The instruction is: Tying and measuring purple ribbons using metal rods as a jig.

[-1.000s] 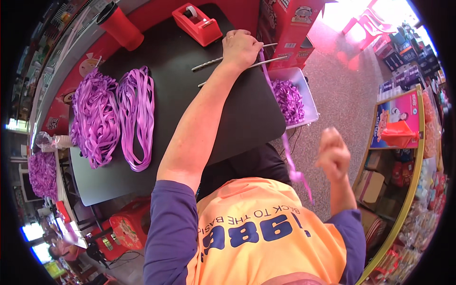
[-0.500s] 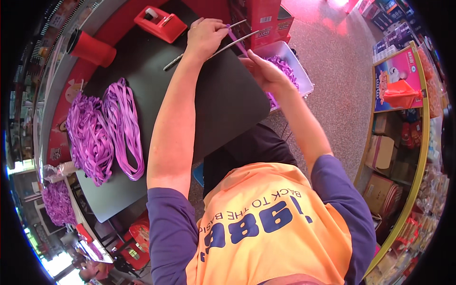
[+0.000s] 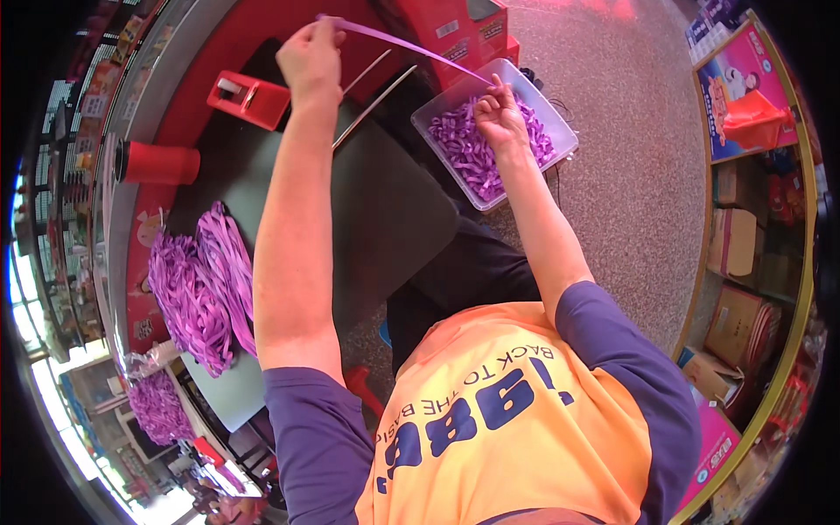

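A purple ribbon (image 3: pixel 411 45) stretches in a shallow curve between my two hands. My left hand (image 3: pixel 313 63), at the upper left over the far end of the table, has its fingers closed on one end. The other end is pinched by my right hand (image 3: pixel 501 120), palm turned up, above a clear plastic bin (image 3: pixel 558 140). Inside the bin lies a heap of short purple ribbon pieces (image 3: pixel 468 149). Two thin metal rods (image 3: pixel 376 106) stick out over the black table (image 3: pixel 394 197), just right of my left forearm, which hides their near parts.
A red tape dispenser (image 3: pixel 250 99) and a red cylinder (image 3: pixel 162 164) stand along the table's far left. Bundles of long purple ribbon (image 3: pixel 188 297) lie beside my left arm. Red boxes (image 3: pixel 451 35) are stacked behind the bin. Shelves with cartons (image 3: pixel 733 241) line the right side.
My hands have spread apart. The left went up and left, away from the rods; the right now hangs over the bin. The ribbon, earlier by the rods, is drawn out between them. The view has shifted.
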Action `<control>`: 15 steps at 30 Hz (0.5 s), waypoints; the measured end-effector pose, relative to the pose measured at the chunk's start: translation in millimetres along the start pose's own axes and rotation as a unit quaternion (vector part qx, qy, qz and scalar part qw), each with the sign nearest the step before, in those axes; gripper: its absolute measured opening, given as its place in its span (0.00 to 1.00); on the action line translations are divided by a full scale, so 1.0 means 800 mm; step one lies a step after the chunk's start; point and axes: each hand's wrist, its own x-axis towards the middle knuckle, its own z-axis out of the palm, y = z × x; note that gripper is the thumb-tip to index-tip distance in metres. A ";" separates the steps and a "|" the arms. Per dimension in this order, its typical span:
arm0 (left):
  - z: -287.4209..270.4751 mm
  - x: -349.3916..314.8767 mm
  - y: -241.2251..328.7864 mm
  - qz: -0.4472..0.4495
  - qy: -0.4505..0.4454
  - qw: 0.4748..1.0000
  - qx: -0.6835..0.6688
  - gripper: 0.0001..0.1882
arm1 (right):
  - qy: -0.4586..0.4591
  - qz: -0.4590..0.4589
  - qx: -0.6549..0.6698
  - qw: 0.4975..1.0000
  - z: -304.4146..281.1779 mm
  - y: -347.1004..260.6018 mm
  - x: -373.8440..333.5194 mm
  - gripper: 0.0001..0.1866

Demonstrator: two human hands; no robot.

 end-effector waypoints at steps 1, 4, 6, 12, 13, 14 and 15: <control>0.008 0.001 0.012 -0.031 0.016 0.996 -0.084 0.11 | 0.003 -0.017 -0.015 1.000 -0.009 -0.022 -0.001 0.16; 0.012 -0.002 0.049 0.032 0.036 0.983 -0.180 0.10 | -0.066 -0.058 -0.101 0.991 -0.023 -0.070 -0.014 0.20; 0.003 -0.013 0.077 0.073 0.058 0.972 -0.218 0.10 | 0.008 -0.096 -0.111 0.989 -0.004 -0.085 -0.030 0.22; -0.086 -0.058 0.153 0.171 0.076 0.950 -0.250 0.13 | 0.060 -0.185 -0.065 0.979 0.031 -0.130 -0.061 0.23; -0.105 -0.068 0.161 0.183 0.085 0.945 -0.258 0.14 | 0.054 -0.187 -0.067 0.979 0.038 -0.132 -0.067 0.23; -0.127 -0.079 0.165 0.181 0.088 0.942 -0.269 0.15 | 0.044 -0.174 -0.050 0.983 0.045 -0.132 -0.072 0.23; -0.151 -0.093 0.170 0.175 0.104 0.940 -0.274 0.16 | 0.033 -0.155 -0.034 0.987 0.055 -0.126 -0.075 0.22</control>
